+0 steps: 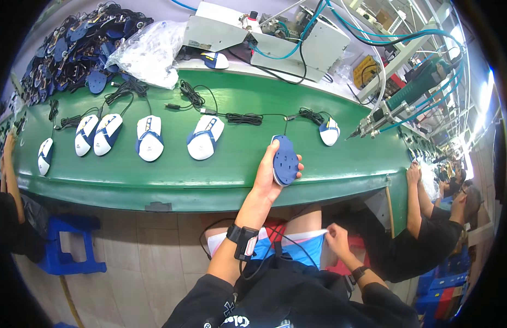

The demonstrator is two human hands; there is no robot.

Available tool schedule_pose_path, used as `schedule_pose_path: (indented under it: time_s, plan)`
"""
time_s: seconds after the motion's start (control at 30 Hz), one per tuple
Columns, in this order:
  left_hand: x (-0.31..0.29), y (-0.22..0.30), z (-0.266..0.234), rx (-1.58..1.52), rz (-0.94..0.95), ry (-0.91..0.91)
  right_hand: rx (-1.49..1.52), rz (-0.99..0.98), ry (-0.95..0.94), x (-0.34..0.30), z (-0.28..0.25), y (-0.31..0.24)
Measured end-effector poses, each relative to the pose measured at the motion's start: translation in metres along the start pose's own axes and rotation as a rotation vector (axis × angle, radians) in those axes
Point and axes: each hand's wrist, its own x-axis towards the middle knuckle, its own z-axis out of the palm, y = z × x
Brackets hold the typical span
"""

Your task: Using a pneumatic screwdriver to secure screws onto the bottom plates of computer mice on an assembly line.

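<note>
My left hand (266, 174) is closed around a computer mouse (286, 161), held above the front part of the green work surface (231, 174). The mouse's blue underside, dotted with small holes, faces up; a cable runs from its far end. Low on the right, my right hand (337, 239) pinches the hem of the light blue and white shorts (309, 249) on my lap. White-and-blue mice lie across the surface, among them one mouse (205, 137) left of my left hand and a smaller-looking mouse (330, 132) to its right, with bundled cables (244, 118) behind them.
A green screwdriver-like tool (412, 90) with a metal tip hangs at upper right. Dark blue parts (73, 49) are heaped at far left beside a clear plastic bag (149, 52). A grey machine (302, 52) stands behind. Co-workers sit on both sides; a blue stool (73, 243) is at left.
</note>
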Motion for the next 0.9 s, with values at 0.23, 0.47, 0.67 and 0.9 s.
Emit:
schedule_pose_path:
  time_s: [0.23, 0.47, 0.67, 0.9]
  plan:
    - [0.003, 0.001, -0.002, -0.004, -0.026, 0.024, -0.172, -0.059, 0.175, 0.073, 0.001, -0.027]
    - [0.011, 0.003, -0.007, -0.006, -0.023, 0.029, 0.012, 0.150, 0.064, 0.083, 0.021, -0.003]
    - [0.023, 0.000, -0.006, 0.012, -0.015, 0.025, -0.184, 0.169, -0.197, 0.122, 0.014, 0.023]
    - [0.020, -0.007, 0.003, 0.026, 0.004, 0.026, -0.146, 0.199, -0.340, 0.125, -0.103, -0.062]
